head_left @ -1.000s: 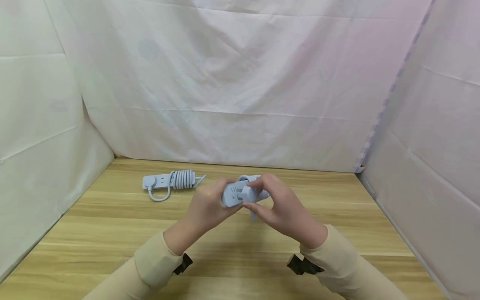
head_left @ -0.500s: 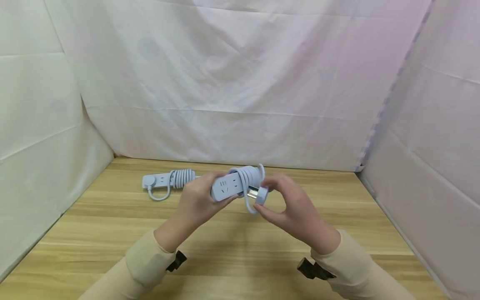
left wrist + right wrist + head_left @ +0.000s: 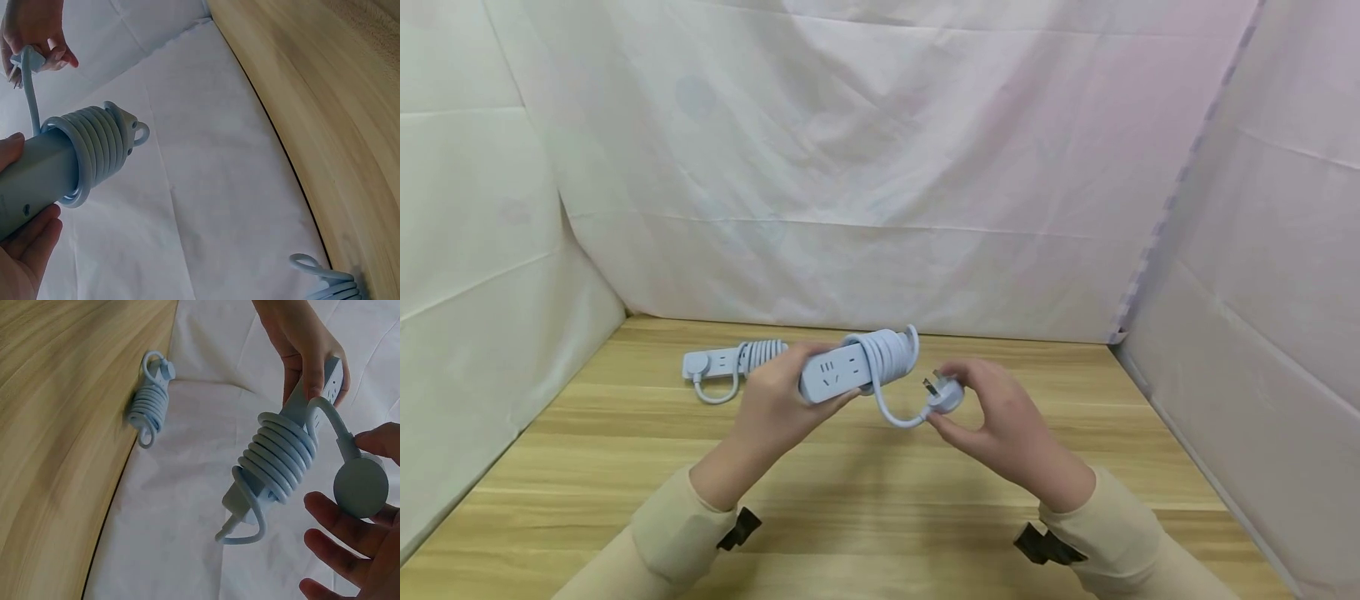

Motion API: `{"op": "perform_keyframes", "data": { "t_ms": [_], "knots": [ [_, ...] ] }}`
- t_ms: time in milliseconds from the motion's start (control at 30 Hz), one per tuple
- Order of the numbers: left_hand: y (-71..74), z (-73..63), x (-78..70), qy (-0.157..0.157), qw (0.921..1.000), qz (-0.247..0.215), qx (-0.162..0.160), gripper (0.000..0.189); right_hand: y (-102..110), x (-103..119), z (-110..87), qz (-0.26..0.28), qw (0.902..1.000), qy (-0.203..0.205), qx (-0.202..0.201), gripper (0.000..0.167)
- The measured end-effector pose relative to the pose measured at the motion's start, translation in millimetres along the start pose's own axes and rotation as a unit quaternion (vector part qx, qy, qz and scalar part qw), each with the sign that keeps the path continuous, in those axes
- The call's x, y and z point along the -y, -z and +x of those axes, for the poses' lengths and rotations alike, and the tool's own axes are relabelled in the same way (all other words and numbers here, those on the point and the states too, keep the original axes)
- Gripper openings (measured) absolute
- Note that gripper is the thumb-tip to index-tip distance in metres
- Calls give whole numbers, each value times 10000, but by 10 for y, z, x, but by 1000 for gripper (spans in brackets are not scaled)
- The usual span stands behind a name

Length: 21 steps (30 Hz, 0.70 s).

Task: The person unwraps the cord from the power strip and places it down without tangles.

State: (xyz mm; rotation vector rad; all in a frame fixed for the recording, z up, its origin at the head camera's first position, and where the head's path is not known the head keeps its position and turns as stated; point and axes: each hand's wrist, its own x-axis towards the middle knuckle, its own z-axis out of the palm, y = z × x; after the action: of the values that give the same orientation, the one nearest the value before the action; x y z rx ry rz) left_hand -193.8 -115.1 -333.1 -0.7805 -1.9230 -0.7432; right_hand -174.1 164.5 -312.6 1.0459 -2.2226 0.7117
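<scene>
power strip point(image 3: 833, 377) in curled l hand point(image 3: 775, 408), plug point(image 3: 946, 395) pinched in r hand point(image 3: 992, 417)

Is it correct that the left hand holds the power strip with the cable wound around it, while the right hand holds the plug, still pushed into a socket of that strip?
Not quite. The left hand holds the power strip with wound cable, and the right hand holds the plug, but the plug is out of the socket, its prongs bare. The head view shows it.

Left hand point(image 3: 775, 404) raised at 10 o'clock of centre, fingers curled in a grip. Right hand point(image 3: 992, 417) at 3 o'clock of it, thumb and fingertips pinching. Both forearms angled inward.
</scene>
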Motion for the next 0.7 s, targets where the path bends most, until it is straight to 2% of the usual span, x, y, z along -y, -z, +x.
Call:
{"op": "perform_keyframes", "data": {
  "t_ms": [200, 433, 567, 700],
  "knots": [
    [35, -13, -3, 202, 9998, -7, 36, 58, 38, -65, -52, -144, 9993, -274, 210, 50],
    [74, -34, -30, 535, 9980, -328, 100, 57, 108, -158, -82, -259, 9978, -544, 277, 39],
    [92, -57, -35, 732, 9947, -713, 138, 57, 128, -219, -75, -265, 9939, -876, 611, 32],
    [126, -73, -58, 892, 9910, -985, 173, 57, 120, -258, -72, -126, 9864, -1240, 1072, 34]
  ]
}}
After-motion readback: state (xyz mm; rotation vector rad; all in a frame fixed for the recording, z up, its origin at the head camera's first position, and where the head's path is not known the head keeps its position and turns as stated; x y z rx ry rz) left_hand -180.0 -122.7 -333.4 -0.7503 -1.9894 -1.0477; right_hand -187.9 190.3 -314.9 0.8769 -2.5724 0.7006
